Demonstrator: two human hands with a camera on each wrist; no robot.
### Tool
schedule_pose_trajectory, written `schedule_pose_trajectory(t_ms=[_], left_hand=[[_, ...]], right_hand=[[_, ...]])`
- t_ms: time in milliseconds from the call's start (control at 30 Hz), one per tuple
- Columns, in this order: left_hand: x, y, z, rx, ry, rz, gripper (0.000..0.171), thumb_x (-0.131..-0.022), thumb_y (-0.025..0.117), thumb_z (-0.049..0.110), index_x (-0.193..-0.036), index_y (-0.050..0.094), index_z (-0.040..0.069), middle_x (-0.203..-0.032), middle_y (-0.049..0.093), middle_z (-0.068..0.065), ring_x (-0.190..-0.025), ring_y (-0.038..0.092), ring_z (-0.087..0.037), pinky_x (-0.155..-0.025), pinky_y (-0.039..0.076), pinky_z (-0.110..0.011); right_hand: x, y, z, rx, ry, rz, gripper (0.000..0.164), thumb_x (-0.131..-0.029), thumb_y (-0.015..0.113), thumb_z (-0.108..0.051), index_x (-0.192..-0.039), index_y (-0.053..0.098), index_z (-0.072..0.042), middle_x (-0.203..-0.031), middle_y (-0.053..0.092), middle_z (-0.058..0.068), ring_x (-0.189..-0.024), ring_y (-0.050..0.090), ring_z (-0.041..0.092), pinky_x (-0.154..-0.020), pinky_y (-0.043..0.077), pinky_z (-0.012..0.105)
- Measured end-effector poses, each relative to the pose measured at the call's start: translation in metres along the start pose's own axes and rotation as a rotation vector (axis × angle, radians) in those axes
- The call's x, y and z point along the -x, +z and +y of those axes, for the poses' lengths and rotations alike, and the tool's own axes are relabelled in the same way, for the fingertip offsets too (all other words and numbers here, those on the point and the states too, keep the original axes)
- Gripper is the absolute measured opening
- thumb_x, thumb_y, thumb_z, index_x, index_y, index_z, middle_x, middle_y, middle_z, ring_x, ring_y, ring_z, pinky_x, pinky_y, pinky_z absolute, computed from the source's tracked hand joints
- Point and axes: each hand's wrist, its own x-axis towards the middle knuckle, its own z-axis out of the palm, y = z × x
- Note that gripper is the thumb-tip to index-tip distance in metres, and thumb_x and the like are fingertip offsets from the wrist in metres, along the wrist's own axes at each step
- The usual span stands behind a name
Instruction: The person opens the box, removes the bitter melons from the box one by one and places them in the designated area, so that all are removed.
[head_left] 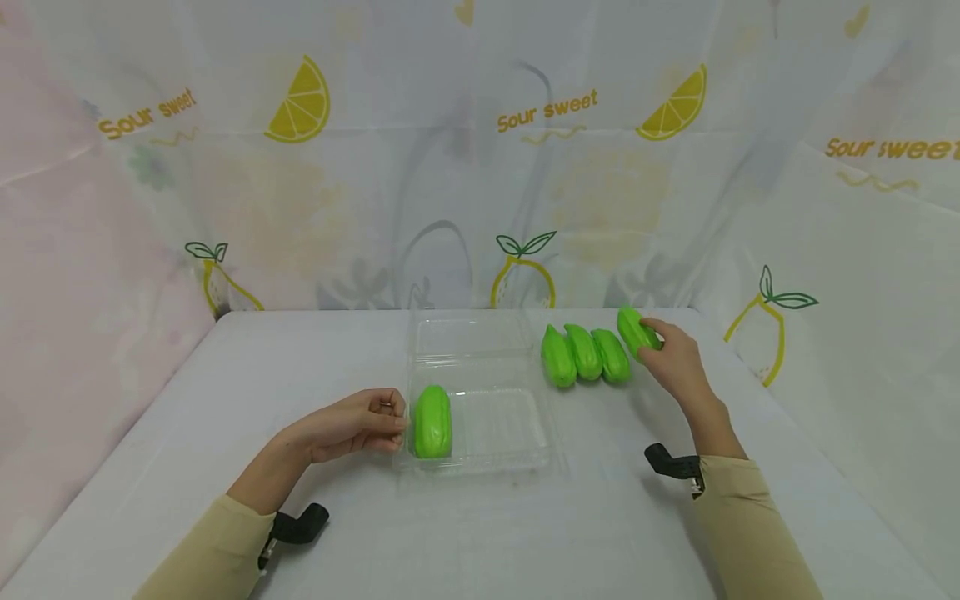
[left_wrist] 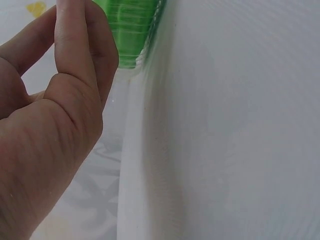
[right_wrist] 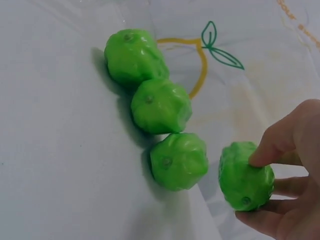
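Note:
My right hand (head_left: 677, 358) grips a bright green ridged gourd (head_left: 636, 332) between thumb and fingers, just to the right of a row of three similar gourds (head_left: 585, 354). In the right wrist view, the held gourd (right_wrist: 245, 175) is tilted and apart from the row. Fingers curled, my left hand (head_left: 352, 427) pinches the left edge of a clear plastic clamshell box (head_left: 502, 425). The box's lid (head_left: 472, 336) stands open toward the back. Inside, at the left end, lies one green gourd (head_left: 432, 422); the left wrist view shows it through the ridged wall.
The white-covered table (head_left: 570, 533) reaches back to a printed cloth backdrop (head_left: 420, 167) with lemon drawings. Cloth also hangs at both sides. Black wrist mounts (head_left: 300, 525) sit on both sleeves.

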Motion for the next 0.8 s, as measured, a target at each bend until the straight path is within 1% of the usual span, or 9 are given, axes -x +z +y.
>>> schedule_pose_trajectory(t_ms=[100, 167, 267, 433, 567, 800], left_hand=[[-0.001, 0.0, 0.0, -0.003, 0.002, 0.001, 0.012, -0.098, 0.061, 0.011, -0.099, 0.049, 0.008, -0.087, 0.059, -0.001, -0.08, 0.065, -0.009, -0.075, 0.06, -0.02], [-0.001, 0.0, 0.0, -0.002, 0.0, 0.002, 0.012, -0.098, 0.061, 0.011, -0.099, 0.049, 0.008, -0.087, 0.059, -0.001, -0.08, 0.065, -0.009, -0.075, 0.06, -0.02], [-0.001, 0.0, 0.0, 0.001, -0.002, 0.001, 0.012, -0.098, 0.06, 0.01, -0.099, 0.049, 0.008, -0.087, 0.059, -0.001, -0.08, 0.065, -0.009, -0.075, 0.06, -0.02], [0.0, 0.001, 0.002, 0.003, -0.002, 0.0, 0.011, -0.098, 0.06, 0.009, -0.099, 0.049, 0.008, -0.087, 0.059, -0.001, -0.08, 0.065, -0.009, -0.074, 0.06, -0.02], [0.0, 0.001, 0.002, 0.003, -0.004, 0.003, 0.012, -0.098, 0.06, 0.009, -0.1, 0.048, 0.007, -0.087, 0.059, -0.001, -0.079, 0.065, -0.009, -0.074, 0.06, -0.02], [-0.001, 0.002, 0.001, 0.007, -0.002, -0.002, 0.01, -0.099, 0.058, 0.007, -0.1, 0.048, 0.007, -0.086, 0.06, 0.0, -0.079, 0.065, -0.008, -0.074, 0.06, -0.02]], right_hand=[[0.0, 0.003, 0.005, 0.009, 0.013, -0.023, 0.059, -0.086, 0.049, -0.008, -0.143, 0.046, 0.002, -0.144, 0.046, 0.031, -0.114, 0.05, 0.04, -0.089, 0.047, 0.051], [0.0, 0.005, 0.009, 0.018, 0.022, -0.042, 0.059, -0.086, 0.049, -0.008, -0.144, 0.045, 0.004, -0.145, 0.045, 0.032, -0.117, 0.048, 0.041, -0.093, 0.045, 0.054], [-0.002, 0.008, 0.014, 0.035, 0.043, -0.066, 0.061, -0.085, 0.049, -0.008, -0.144, 0.044, 0.004, -0.146, 0.043, 0.033, -0.12, 0.047, 0.042, -0.095, 0.044, 0.055], [-0.004, 0.012, 0.019, 0.056, 0.065, -0.084, 0.061, -0.084, 0.048, -0.008, -0.144, 0.044, 0.003, -0.148, 0.041, 0.033, -0.131, 0.043, 0.046, -0.1, 0.041, 0.059], [-0.004, 0.013, 0.021, 0.052, 0.073, -0.09, 0.061, -0.084, 0.048, -0.008, -0.145, 0.044, 0.002, -0.148, 0.04, 0.033, -0.131, 0.042, 0.045, -0.1, 0.041, 0.059], [-0.004, 0.016, 0.025, 0.048, 0.08, -0.118, 0.061, -0.085, 0.049, -0.008, -0.145, 0.043, 0.003, -0.15, 0.039, 0.033, -0.139, 0.036, 0.049, -0.107, 0.038, 0.061]])
